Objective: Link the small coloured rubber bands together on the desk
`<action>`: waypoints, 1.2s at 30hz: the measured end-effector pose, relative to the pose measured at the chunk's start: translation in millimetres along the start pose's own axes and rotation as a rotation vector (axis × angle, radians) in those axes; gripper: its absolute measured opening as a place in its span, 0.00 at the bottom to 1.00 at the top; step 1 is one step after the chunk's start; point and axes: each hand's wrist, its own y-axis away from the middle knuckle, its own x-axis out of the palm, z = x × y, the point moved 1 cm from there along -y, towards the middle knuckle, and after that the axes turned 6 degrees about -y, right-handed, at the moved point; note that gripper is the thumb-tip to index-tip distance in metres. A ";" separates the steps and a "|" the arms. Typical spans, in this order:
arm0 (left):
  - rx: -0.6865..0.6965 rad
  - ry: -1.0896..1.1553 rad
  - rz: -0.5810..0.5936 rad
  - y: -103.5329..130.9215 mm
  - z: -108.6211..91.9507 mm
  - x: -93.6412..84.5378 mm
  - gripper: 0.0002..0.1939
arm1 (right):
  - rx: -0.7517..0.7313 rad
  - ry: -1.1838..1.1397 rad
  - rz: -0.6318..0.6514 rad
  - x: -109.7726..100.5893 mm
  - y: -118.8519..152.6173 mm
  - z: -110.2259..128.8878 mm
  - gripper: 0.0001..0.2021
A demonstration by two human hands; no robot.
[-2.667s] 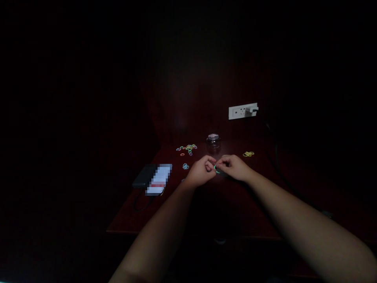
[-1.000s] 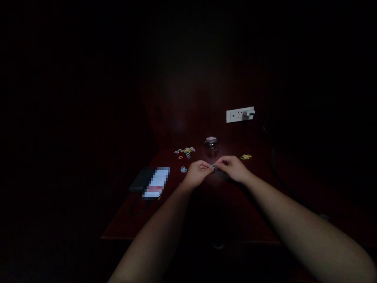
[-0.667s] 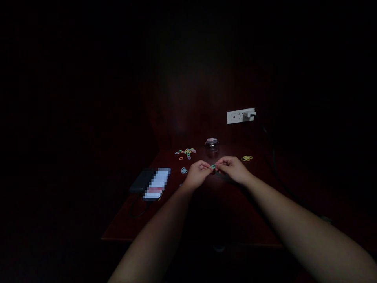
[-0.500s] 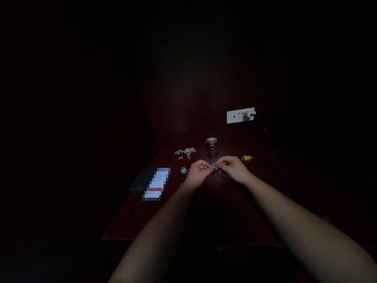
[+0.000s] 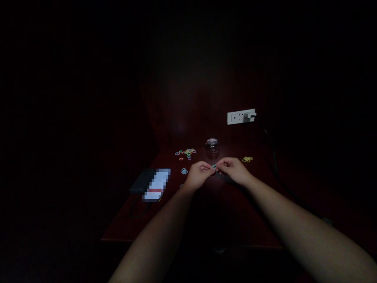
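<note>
1. The left hand has a narrow grip, thumb and finger pinching a green band; so thin a thing probably suits fingertips better than a palm.
2. The right hand pinches the same band from the other side, its grip equally narrow, likely so each hand steadies one end.
3. That band is between the two hands, nearer the person than the lidded jar; how far it is stretched I cannot tell.
4. Yellow bands lie beyond the right hand and blue bands beside the left, apart, perhaps to keep colours separate.
5. Mixed bands lie loosely spread left of the jar, which probably makes single ones easier to pick out.
6. The phone rests near the bench's left edge, seemingly out of the hands' way.
</note>
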 end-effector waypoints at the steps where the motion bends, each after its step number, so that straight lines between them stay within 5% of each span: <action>1: -0.002 0.005 -0.001 0.0 0.0 0.0 0.13 | 0.006 0.000 0.000 0.3 0.2 0.3 0.12; 36: 0.012 0.049 -0.039 1.5 -4.8 2.2 0.13 | -0.042 -0.031 -0.009 3.8 0.6 2.5 0.12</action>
